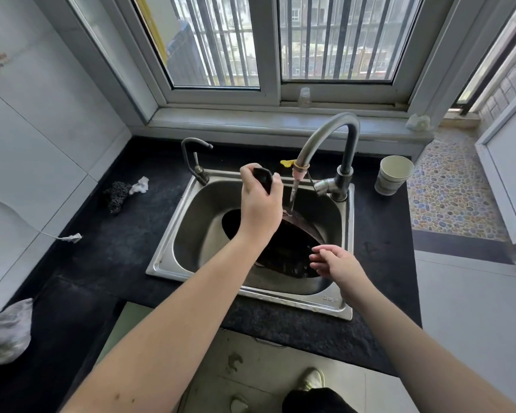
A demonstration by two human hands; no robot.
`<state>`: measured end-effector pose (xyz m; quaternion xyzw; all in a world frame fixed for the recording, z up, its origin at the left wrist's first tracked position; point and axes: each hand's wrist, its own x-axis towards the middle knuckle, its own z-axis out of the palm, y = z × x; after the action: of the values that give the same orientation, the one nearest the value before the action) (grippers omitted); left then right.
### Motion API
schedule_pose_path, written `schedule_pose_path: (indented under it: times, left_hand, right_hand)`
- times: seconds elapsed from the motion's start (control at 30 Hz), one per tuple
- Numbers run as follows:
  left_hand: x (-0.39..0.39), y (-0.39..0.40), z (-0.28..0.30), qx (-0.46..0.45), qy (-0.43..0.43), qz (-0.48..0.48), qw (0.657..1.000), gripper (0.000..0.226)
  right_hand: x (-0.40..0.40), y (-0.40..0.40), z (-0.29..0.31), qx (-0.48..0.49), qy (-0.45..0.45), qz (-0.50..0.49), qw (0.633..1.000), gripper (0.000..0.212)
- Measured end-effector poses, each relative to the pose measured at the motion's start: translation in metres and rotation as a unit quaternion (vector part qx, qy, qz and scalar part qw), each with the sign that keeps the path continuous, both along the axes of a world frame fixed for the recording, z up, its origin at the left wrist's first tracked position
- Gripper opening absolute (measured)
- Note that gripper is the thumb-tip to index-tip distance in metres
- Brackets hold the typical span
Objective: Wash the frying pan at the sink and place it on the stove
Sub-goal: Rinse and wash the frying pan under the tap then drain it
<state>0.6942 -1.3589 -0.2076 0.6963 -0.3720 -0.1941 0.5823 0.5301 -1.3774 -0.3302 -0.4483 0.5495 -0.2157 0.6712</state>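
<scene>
Head camera view over a steel sink [188, 234]: the left hand [261, 204] grips the black handle of a dark frying pan [283, 248] tilted inside the basin, water from the tall faucet [328, 135] running onto its rim, while the right hand [337, 262], fingers relaxed and spread, touches the pan's surface; a paper cup [392, 175] stands on the dark surface [108, 251]

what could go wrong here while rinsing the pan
1. The left hand alone grips the handle of the tilted pan; wet, it might slip and drop into the sink.
2. Water from the faucet hits the sloped pan and could splash onto the counter.
3. The right hand rubs with bare fingers, so grease may stay.
</scene>
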Motion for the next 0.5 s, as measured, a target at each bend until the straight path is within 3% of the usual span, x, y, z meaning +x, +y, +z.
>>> schedule_pose_path:
  times: [0.17,0.3,0.43,0.5]
  left_hand:
    - [0.005,0.029,-0.004,-0.002,-0.066,-0.031,0.997,0.014]
    - [0.009,0.052,-0.009,-0.026,-0.121,-0.077,0.989,0.014]
    - [0.017,0.06,-0.009,-0.043,-0.098,-0.086,0.991,0.016]
    - [0.023,0.061,-0.006,-0.048,-0.062,-0.097,0.992,0.018]
  right_hand:
    - [0.025,0.015,0.02,0.025,-0.034,0.012,0.999,0.029]
    - [0.059,0.023,0.054,0.121,-0.1,0.021,0.987,0.045]
    - [0.091,0.032,0.09,0.149,-0.145,0.031,0.978,0.059]
    - [0.102,0.037,0.104,0.143,-0.163,0.031,0.976,0.052]
